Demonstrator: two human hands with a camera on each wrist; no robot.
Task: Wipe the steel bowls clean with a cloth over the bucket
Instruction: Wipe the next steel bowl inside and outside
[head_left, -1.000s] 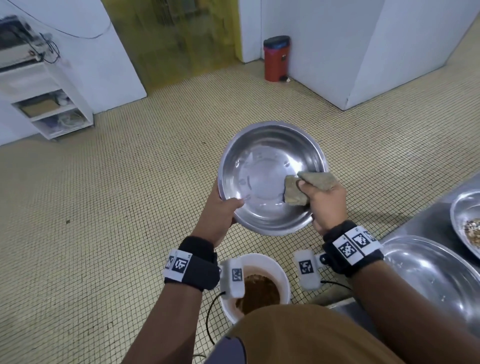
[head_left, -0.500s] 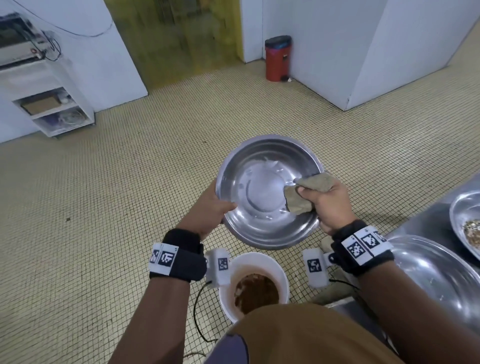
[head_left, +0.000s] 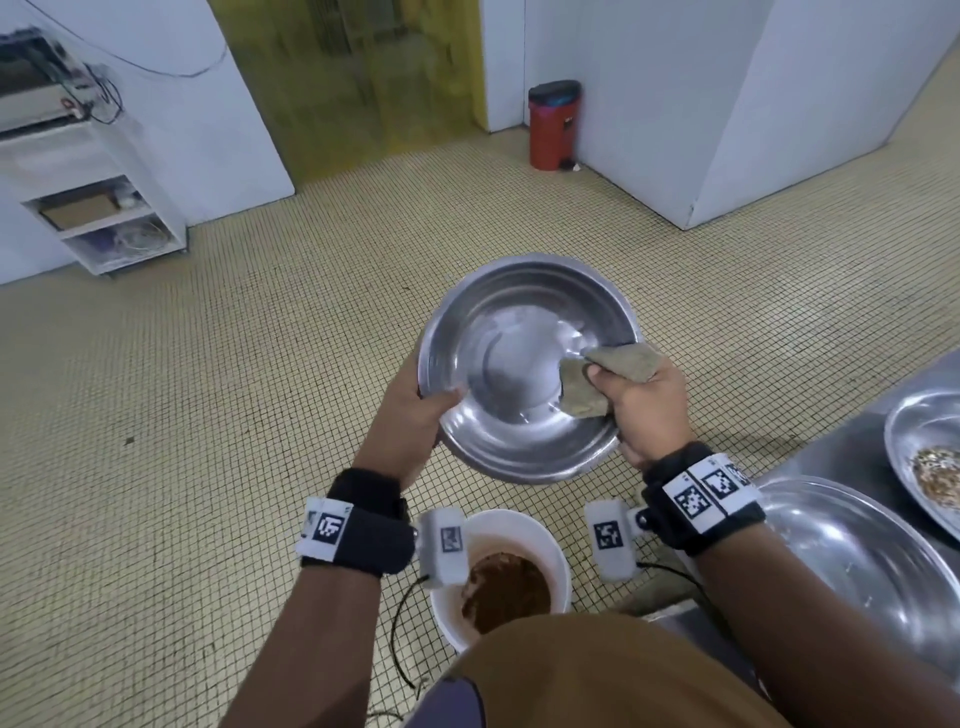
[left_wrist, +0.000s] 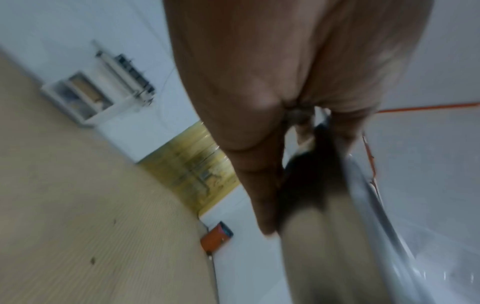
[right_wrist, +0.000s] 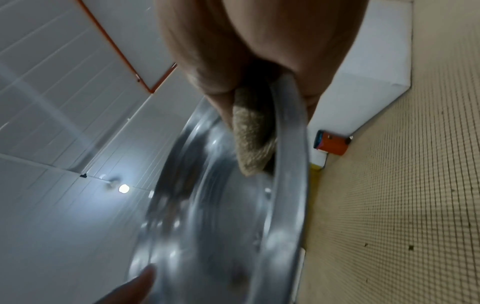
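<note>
Even, bright indoor light; glare streaks the round shiny steel bowl (head_left: 524, 364); both wrist views are motion-blurred, edges warped.

A shiny steel bowl (head_left: 524, 364) tilts toward the person, held in the air beyond a white bucket (head_left: 550, 540) of brown slop. A folded tan cloth (head_left: 597, 379) drapes over its right rim, pressed inside.

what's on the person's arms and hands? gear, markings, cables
Bare hands and forearms, no gloves or sleeves. The left hand and the right hand each have a black wrist strap with white panels bearing black square-pattern markers. A white boxy camera unit hangs under each wrist, itself marked, with a thin black cable trailing down.
</note>
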